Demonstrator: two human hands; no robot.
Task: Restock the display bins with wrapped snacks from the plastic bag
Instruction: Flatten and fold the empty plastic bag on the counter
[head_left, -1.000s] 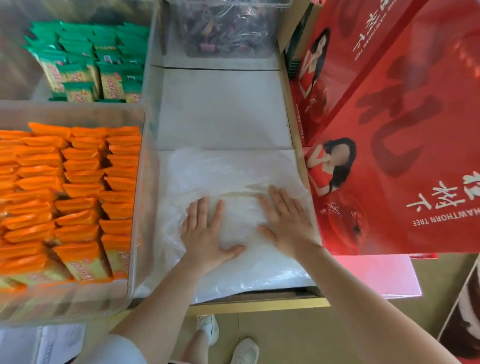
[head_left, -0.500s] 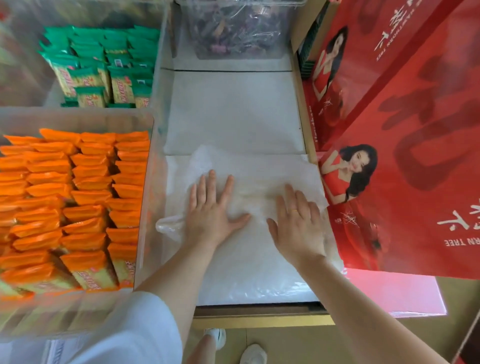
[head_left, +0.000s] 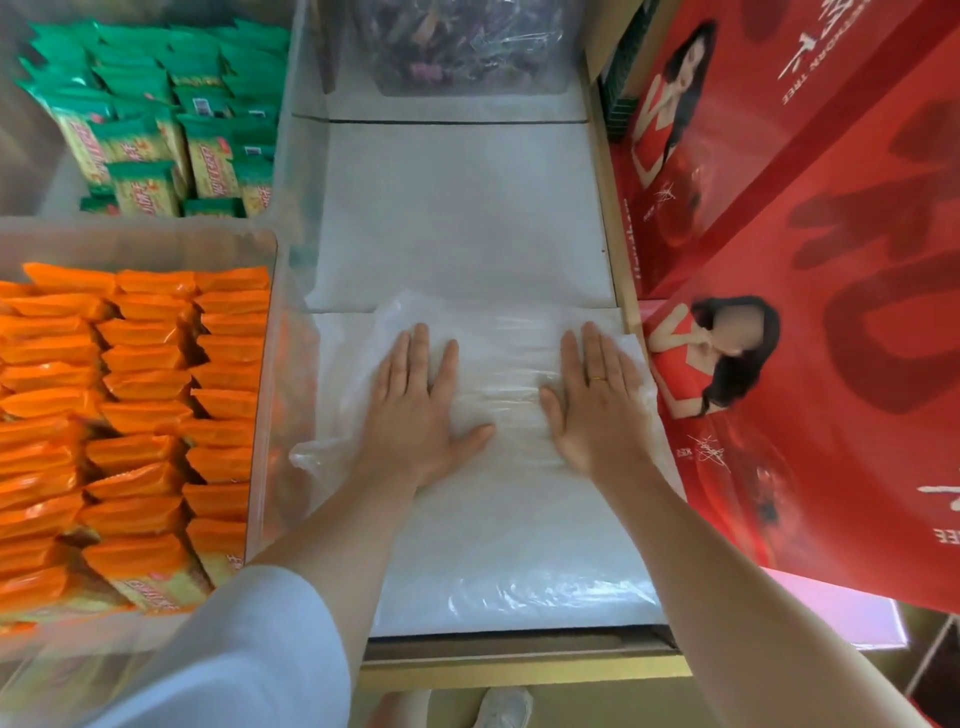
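Plastic bag (head_left: 519, 519) lying flat at frame centre on the shelf (head_left: 457, 208), both hands resting on it, left hand (head_left: 421, 410) left of right hand (head_left: 597, 410), snack bins (head_left: 270, 244) sitting along the left, boxes (head_left: 831, 260) standing at right.

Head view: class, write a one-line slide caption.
Left hand and right hand press the plastic bag flat beside the orange-snack bin.

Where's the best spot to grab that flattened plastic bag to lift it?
Probably the loose bunched corner of the plastic bag, beside the left hand. It puffs up off the shelf, so a pinch grip from the left should catch it; the rest lies flat.
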